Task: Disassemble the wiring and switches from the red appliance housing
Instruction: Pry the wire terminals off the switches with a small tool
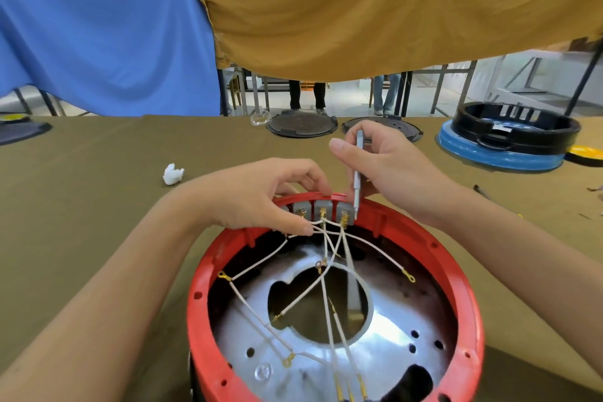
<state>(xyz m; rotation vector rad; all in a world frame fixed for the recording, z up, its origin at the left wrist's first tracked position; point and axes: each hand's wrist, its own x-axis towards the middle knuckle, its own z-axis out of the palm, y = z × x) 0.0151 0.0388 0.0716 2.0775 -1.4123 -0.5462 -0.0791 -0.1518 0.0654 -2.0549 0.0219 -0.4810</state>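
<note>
Your right hand (385,160) pinches the slim grey screwdriver (357,173) upright, tip at the rightmost grey switch (344,214) on the red housing's far rim (470,297); your left fingers (303,230) pinch the white wires (326,228) just left.

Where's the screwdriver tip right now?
In the head view, the slim grey metal screwdriver stands nearly upright in the right hand, tip down by the rightmost grey switch block at the far rim of the red round plastic housing.

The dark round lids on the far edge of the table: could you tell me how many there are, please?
2. One dark round lid lies beyond the left hand; the other lies beside it, partly hidden behind the right hand.
</note>
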